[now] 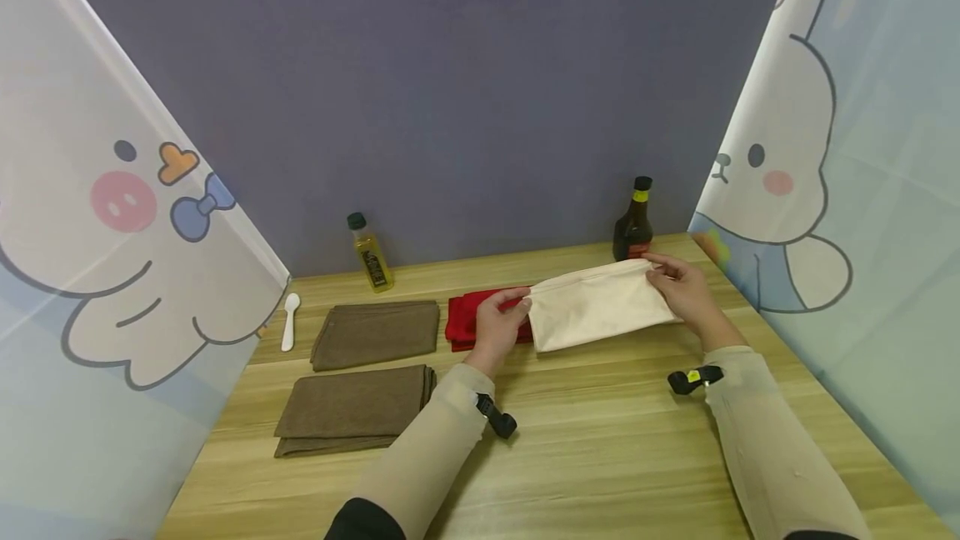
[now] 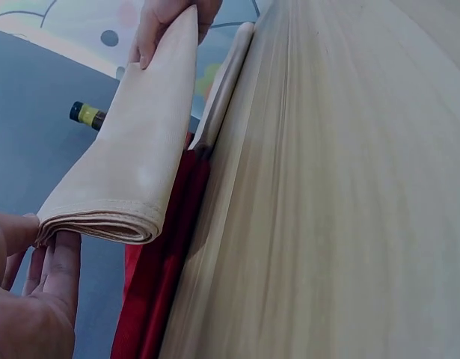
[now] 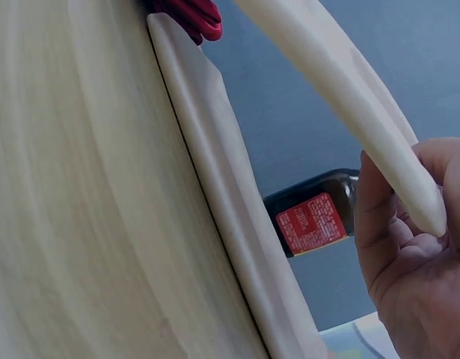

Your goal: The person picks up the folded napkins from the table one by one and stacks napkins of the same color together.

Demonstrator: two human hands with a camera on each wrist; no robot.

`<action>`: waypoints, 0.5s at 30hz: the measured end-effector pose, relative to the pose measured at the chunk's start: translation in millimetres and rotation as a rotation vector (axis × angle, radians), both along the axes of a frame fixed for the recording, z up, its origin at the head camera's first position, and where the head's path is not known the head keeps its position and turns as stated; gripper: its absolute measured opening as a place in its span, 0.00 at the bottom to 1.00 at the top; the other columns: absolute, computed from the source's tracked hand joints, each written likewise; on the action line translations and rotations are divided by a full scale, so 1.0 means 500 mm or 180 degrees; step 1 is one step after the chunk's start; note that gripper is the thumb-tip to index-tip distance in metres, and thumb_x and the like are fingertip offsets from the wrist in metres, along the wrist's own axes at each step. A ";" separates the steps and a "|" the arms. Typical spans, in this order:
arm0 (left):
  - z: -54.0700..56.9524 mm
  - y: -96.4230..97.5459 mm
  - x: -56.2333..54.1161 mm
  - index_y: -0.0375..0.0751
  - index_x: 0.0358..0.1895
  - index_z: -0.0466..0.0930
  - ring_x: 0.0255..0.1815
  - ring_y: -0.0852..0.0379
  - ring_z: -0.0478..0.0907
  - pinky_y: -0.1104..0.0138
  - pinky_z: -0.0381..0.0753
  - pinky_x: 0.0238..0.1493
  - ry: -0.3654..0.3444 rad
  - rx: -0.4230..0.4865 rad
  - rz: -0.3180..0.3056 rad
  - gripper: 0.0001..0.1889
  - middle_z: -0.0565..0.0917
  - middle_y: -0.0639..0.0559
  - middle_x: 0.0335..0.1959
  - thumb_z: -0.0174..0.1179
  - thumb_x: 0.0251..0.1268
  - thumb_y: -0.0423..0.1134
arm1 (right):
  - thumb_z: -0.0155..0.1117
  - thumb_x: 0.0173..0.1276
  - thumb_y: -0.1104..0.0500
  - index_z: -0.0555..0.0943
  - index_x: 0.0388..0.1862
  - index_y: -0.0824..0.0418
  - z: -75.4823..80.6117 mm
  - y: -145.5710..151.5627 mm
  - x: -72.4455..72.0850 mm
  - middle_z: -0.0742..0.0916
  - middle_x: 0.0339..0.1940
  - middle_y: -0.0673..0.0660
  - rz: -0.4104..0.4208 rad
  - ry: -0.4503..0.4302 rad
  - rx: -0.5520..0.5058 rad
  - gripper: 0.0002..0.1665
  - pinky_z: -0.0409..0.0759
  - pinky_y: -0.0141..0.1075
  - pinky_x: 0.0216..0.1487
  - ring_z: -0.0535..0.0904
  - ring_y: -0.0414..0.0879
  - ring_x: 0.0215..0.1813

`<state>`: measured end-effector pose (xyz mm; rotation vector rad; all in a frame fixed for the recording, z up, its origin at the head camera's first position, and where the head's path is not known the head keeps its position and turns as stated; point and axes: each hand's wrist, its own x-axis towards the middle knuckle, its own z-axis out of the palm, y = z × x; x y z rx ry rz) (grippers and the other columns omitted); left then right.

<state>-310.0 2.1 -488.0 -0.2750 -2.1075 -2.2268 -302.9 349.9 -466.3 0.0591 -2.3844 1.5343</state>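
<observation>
A folded cream cloth (image 1: 600, 305) is held up over the table between both hands. My left hand (image 1: 499, 327) pinches its left end, thumb on one face and fingers on the other; the stacked layers show in the left wrist view. At the opposite end, my right hand (image 1: 688, 297) grips the cloth's far corner between thumb and fingers. Beneath it a second folded cream cloth (image 3: 226, 179) lies on the table, mostly hidden in the head view. Folded red cloth (image 1: 463, 319) lies beside that one, partly behind my left hand.
Two folded brown cloths (image 1: 375, 336) (image 1: 352, 402) lie on the left of the wooden table (image 1: 600, 440). A white spoon (image 1: 289, 322) is at the left edge. A yellow oil bottle (image 1: 372, 255) and a dark sauce bottle (image 1: 633, 223) stand by the back wall.
</observation>
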 end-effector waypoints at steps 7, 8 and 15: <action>-0.003 0.021 -0.001 0.39 0.54 0.90 0.45 0.56 0.88 0.65 0.87 0.45 0.0120 -0.0127 -0.0107 0.12 0.86 0.48 0.57 0.67 0.72 0.30 | 0.65 0.80 0.56 0.78 0.71 0.66 -0.009 0.014 0.002 0.84 0.43 0.48 -0.0139 0.0049 -0.0125 0.26 0.77 0.25 0.39 0.77 0.35 0.43; -0.003 0.024 -0.001 0.38 0.55 0.90 0.45 0.56 0.87 0.65 0.87 0.45 0.0141 -0.0122 -0.0122 0.12 0.86 0.47 0.58 0.66 0.71 0.29 | 0.65 0.79 0.56 0.78 0.71 0.65 -0.011 0.017 0.002 0.84 0.43 0.48 -0.0152 0.0040 -0.0130 0.27 0.77 0.26 0.38 0.77 0.35 0.43; -0.006 0.041 0.001 0.43 0.57 0.90 0.45 0.59 0.85 0.68 0.84 0.45 0.0080 -0.0186 -0.0231 0.16 0.82 0.51 0.61 0.65 0.69 0.29 | 0.64 0.80 0.52 0.77 0.73 0.64 -0.016 0.034 0.005 0.84 0.42 0.44 -0.0344 -0.0124 -0.0087 0.29 0.77 0.26 0.37 0.77 0.36 0.42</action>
